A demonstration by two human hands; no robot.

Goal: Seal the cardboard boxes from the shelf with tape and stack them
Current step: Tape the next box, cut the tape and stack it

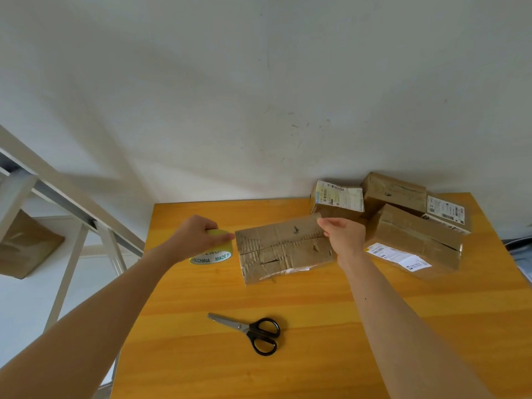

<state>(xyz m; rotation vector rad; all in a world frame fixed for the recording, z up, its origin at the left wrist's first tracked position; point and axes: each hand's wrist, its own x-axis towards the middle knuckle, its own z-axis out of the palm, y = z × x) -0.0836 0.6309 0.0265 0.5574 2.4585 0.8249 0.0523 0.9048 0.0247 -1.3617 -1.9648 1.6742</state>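
Scissors (247, 332) lie nearest on the table (316, 364). Beyond, our left hand (195, 237) grips the tape roll (214, 254); our right hand (344, 236) pinches what seems its free end above the box (285, 250) between them. We judge the worn cardboard light and soft, so hold its edges. Other boxes (403, 223) stand farther right.
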